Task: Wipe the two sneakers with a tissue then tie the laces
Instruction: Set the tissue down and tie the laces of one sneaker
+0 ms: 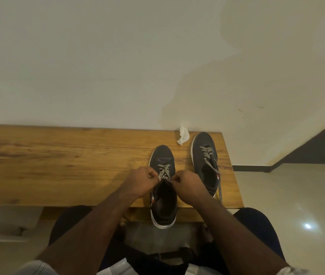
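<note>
Dark sneakers (163, 175), white soles, black-and-white zigzag laces (164, 172); white tissue (183, 135)

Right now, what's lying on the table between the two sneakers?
In the head view, only bare wood of the table shows between the left sneaker and the right sneaker; the tissue lies just beyond that gap.

Grained wooden table (58, 155), matt dark sneakers (162, 155), crumpled paper tissue (183, 135)

Both hands, left (140, 181) and right (190, 185), pinch the near sneaker's (162, 203) laces (164, 172); tissue (183, 135) lies at one o'clock.
</note>
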